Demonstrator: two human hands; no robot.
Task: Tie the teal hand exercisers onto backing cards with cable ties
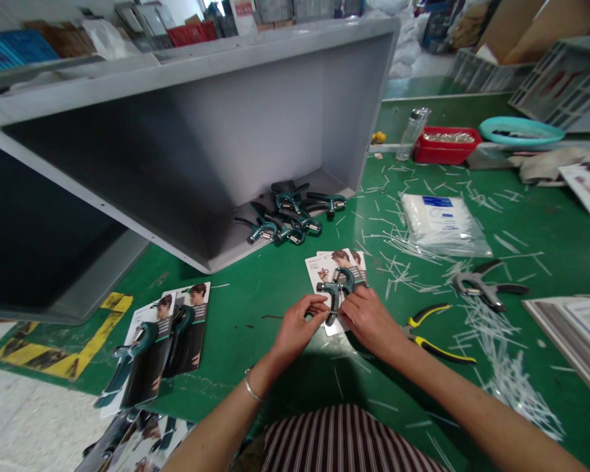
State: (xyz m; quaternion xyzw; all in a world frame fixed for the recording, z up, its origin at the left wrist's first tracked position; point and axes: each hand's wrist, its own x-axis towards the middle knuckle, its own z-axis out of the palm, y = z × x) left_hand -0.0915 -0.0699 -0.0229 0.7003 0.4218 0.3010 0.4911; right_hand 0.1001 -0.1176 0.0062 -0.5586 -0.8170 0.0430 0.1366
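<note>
In front of me a green and black spring hand grip [343,280] lies on printed cards [315,267] on the green table. My left hand [299,322] is at the left of its lower handle, thumb and forefinger close together; what they pinch, if anything, is too small to make out. My right hand [366,314] bends its fingers over the right side of the handle and card; what is between its fingertips is hidden. Cards with hand grips [145,334] on them lie at the left. More grips [290,213] sit in the tipped grey crate [275,124].
Yellow-black pliers [437,351], a grey hand grip [486,285] and scattered white ties [521,393] lie on the right. Beyond are a bag of ties [442,226], a red box [447,152], a teal tray [521,139] and a glass bottle [413,134]. A card stack [570,334] sits far right.
</note>
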